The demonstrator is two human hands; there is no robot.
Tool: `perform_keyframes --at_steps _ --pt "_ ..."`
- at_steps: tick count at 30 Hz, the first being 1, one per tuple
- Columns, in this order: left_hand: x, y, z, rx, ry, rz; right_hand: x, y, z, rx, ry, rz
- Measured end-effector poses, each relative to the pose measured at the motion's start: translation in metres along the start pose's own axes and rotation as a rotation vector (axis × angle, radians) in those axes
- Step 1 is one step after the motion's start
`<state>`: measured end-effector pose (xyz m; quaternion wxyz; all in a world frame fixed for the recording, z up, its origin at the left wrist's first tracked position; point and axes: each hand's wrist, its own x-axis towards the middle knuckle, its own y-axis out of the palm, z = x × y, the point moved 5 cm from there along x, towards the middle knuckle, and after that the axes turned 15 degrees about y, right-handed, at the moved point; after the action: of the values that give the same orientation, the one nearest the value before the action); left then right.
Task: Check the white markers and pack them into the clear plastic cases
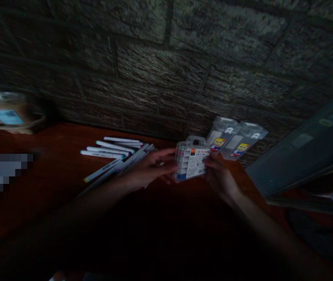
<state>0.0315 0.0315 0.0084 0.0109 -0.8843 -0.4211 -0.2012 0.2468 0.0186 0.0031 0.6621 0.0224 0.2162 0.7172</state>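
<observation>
A clear plastic marker case [192, 160] with a carry handle on top and a printed white label is held up above the table. My left hand [154, 166] grips its left side and my right hand [217, 175] grips its right side. Through the clear wall, several white markers show stacked inside. Beside and behind my left hand, several loose white markers [110, 148] with coloured ends lie spread on the table; my forearm hides part of the pile.
Two clear plastic cases [237, 142] with yellow labels stand by the brick wall [143, 78]. An iced drink cup [8, 109] with a straw sits in a cardboard holder at the left. A grey metal frame [298, 144] rises beyond the right edge of the table [63, 156].
</observation>
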Motion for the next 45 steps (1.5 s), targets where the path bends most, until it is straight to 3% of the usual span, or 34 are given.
perform_keyframes --at_steps 8,14,22,26,30,33,38,45 --pt "-0.002 0.001 0.005 0.057 0.011 0.002 -0.004 -0.004 0.01 -0.05 -0.177 0.011" --pt "0.001 -0.005 0.01 0.042 0.034 -0.083 -0.004 -0.011 0.016 -0.167 -0.345 -0.059" --pt "0.003 -0.01 -0.002 0.136 0.163 -0.192 -0.024 0.008 0.019 -0.623 -0.635 -0.164" --pt "0.002 -0.015 -0.004 0.199 0.181 -0.218 -0.033 0.012 0.021 -0.688 -0.724 -0.191" --pt "0.003 -0.018 0.003 0.096 0.167 -0.241 -0.029 0.011 0.022 -0.578 -0.614 -0.12" --pt "0.004 -0.018 0.011 -0.037 0.09 -0.284 -0.02 0.008 0.017 -0.416 -0.408 -0.062" --pt "0.002 -0.019 0.015 -0.144 -0.1 -0.326 -0.007 -0.002 0.001 -0.177 -0.05 -0.081" --pt "-0.001 -0.023 0.02 -0.184 -0.269 -0.383 -0.003 0.0 -0.005 -0.088 0.079 0.025"
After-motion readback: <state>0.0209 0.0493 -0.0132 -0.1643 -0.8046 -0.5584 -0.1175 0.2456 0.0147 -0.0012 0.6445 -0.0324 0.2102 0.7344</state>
